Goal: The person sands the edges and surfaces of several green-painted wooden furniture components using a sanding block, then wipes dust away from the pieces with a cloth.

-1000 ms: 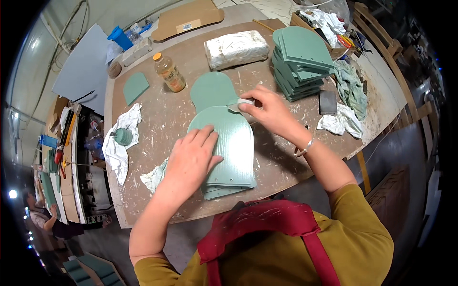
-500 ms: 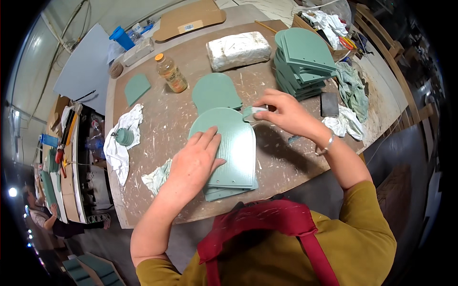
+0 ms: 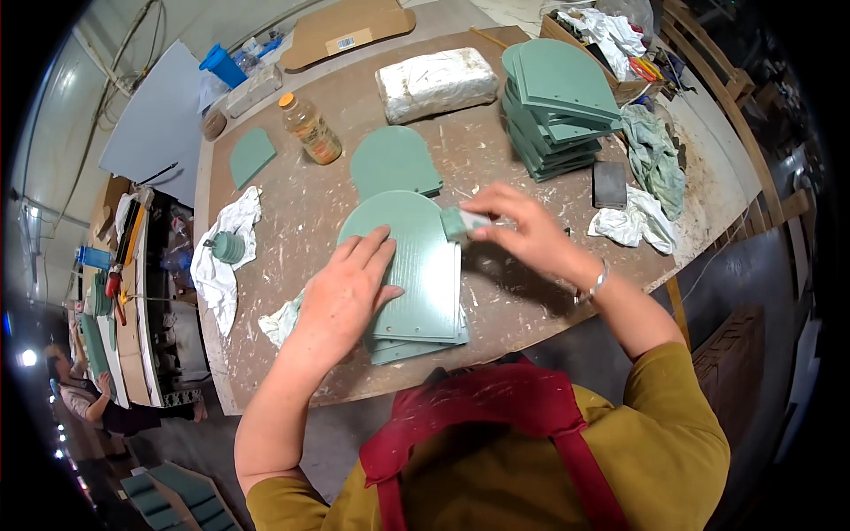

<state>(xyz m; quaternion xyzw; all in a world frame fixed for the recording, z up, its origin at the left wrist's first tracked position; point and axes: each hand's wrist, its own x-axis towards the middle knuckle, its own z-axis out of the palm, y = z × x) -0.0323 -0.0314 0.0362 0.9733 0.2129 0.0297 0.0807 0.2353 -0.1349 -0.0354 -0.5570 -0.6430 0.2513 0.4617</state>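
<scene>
A pale green board [image 3: 409, 265] with a rounded top and small holes along its straight end lies on other green boards at the table's near side. My left hand [image 3: 343, 288] rests flat on its left part, fingers stretched out. In a pinch, my right hand [image 3: 522, 228] grips a small green-and-white block [image 3: 454, 224], touching the board's upper right edge; what the block is made of I cannot make out. Just beyond lie more rounded green boards [image 3: 394, 159]. A tall stack of green boards [image 3: 567, 84] stands at the far right.
A bottle with an orange cap [image 3: 310, 131] and a white wrapped bundle [image 3: 436, 84] stand at the back. A dark block [image 3: 609, 184] and white rag [image 3: 633, 221] lie right. At left, a green-stained object [image 3: 227, 248] sits on a white cloth [image 3: 217, 288]. A person [image 3: 88, 389] works far left.
My right hand has moved the block slightly down along the board's right edge. My left hand stays on the board. The whole view has shifted a little.
</scene>
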